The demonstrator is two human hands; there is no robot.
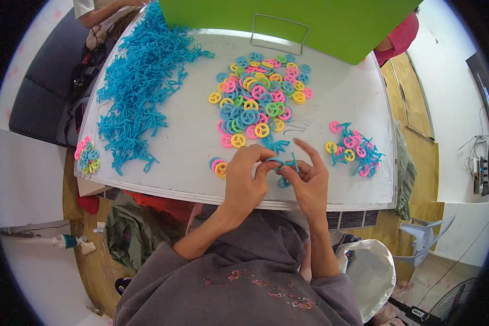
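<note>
Blue plastic disc [274, 160] pinched in left grip [247, 179], slender turquoise stem [295, 163] in right grip's [311, 187] pinch, spoked wheels [265, 98]

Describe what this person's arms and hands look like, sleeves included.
The left hand and right hand are ungloved, with the fingers uncovered. The sleeves are dark grey and stop short, leaving much of the forearms bare.

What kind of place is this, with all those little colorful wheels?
Probably a small workroom for handling plastic parts, though it might be in a home. A white table holds a big heap of blue plastic pieces and a pile of colorful wheels.
</note>
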